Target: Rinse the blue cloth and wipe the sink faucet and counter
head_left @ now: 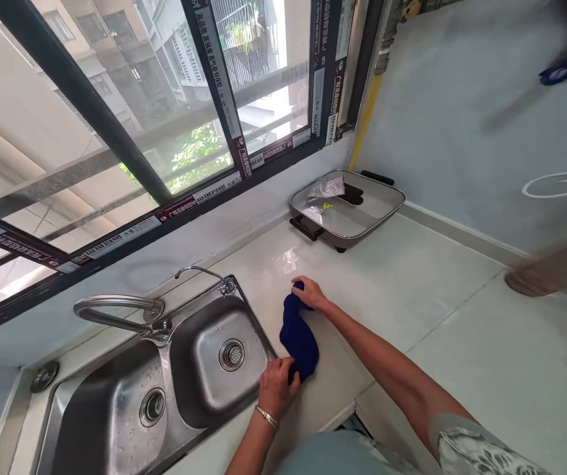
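From where I stand, the left hand's grip (274, 386) is closed on the near end of a blue cloth (299, 336), and the right hand's grip (311, 296) holds its far end. The cloth lies bunched between them on the pale desk (392, 297). Just left of the left grip is a steel double sink (166, 363); beyond the right grip stands a glass-lidded pan (350, 214)
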`<state>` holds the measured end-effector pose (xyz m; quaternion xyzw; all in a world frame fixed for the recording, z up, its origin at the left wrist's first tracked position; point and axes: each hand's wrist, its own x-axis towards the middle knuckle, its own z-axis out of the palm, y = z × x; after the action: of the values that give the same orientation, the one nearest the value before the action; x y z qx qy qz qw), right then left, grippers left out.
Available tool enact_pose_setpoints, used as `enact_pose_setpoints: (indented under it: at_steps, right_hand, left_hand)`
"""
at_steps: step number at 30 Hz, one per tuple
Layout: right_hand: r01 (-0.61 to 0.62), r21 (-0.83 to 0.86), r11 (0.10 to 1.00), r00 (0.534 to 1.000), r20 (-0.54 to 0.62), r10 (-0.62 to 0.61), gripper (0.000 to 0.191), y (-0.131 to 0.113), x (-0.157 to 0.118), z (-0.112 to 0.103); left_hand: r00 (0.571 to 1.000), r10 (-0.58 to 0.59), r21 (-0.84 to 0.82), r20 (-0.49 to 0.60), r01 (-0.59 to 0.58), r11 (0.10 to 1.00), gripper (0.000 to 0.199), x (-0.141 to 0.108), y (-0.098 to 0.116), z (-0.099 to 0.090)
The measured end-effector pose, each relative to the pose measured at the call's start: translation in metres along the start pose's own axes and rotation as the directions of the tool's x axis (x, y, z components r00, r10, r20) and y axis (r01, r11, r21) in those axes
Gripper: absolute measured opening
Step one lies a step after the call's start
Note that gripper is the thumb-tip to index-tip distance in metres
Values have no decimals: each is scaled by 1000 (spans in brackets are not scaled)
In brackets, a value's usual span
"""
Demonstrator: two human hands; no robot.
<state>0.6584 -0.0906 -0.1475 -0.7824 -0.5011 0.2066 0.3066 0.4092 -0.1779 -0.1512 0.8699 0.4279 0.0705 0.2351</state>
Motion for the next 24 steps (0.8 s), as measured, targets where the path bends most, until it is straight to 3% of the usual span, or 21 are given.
enact_pose_setpoints:
  at_steps: [4, 8, 10, 13, 17, 19, 21, 22, 24]
  right_hand:
    - [126, 97, 987, 992, -26, -124, 49, -5, 35, -30]
    - [75, 49, 996, 995, -66, -72, 58, 0, 58, -29]
    - [38, 0, 999, 997, -66, -38, 60, 2, 56, -14]
    - [102, -67, 993, 994, -33, -104, 43, -2, 35, 10]
    - [282, -102, 954, 959, 55, -278, 26, -9, -30, 20]
    - [416, -98, 904, 906, 127, -403, 23, -11, -73, 24]
    - [618, -97, 780, 781, 191, -595, 22, -14, -106, 34]
    - [628, -117, 769, 771, 232, -594, 21, -18, -113, 41]
    - [508, -205, 837, 855, 242, -460, 23, -30, -102, 62]
  left_hand:
    - [993, 19, 36, -120, -14, 999, 31, -6, 0, -15]
    - [973, 221, -40, 67, -218, 975, 44, -17, 0, -28]
    - [977, 209, -96, 51, -203, 974, 53, -18, -2, -25]
    - [993, 13, -69, -117, -21, 997, 75, -10, -7, -5]
    - [987, -117, -18, -110, 116, 993, 109, 10, -9, 39]
    - [982, -142, -20, -121, 141, 990, 102, 18, -9, 59]
    - [976, -162, -22, -146, 160, 987, 86, 23, -8, 73]
    - [975, -166, -24, -147, 164, 986, 79, 24, -8, 77]
    - [976, -169, -28, -135, 167, 986, 73, 26, -9, 80]
